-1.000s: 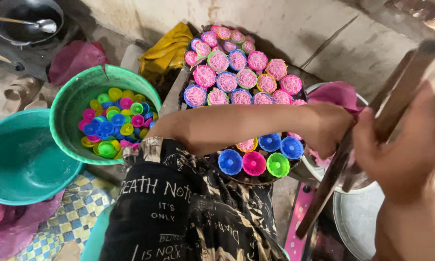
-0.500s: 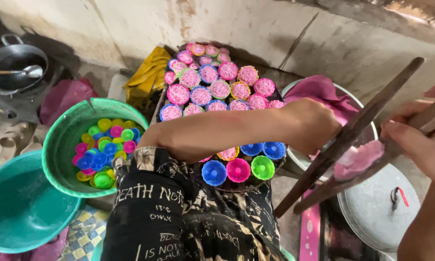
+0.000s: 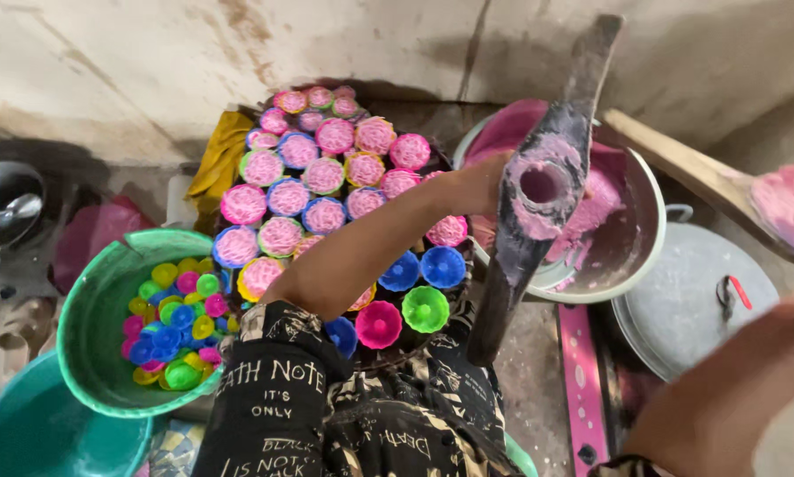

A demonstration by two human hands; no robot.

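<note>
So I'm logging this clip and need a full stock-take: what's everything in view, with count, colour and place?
filled moulds: many, pink batter in mixed-colour cups, tray at centre
empty moulds: a few, blue, green, pink, tray's near edge
green bucket: one, left, holding loose coloured moulds
teal basin: one, bottom left
metal bowl: one, pink batter inside, right of tray
wooden paddle: one, batter-smeared, over the bowl
wooden stick: one, pink batter on its tip, right
metal lid: one, grey, lower right
dark pan: one, far left
yellow cloth: one, behind tray
left hand: at the paddle, partly hidden
right hand: out of frame, forearm only
</note>
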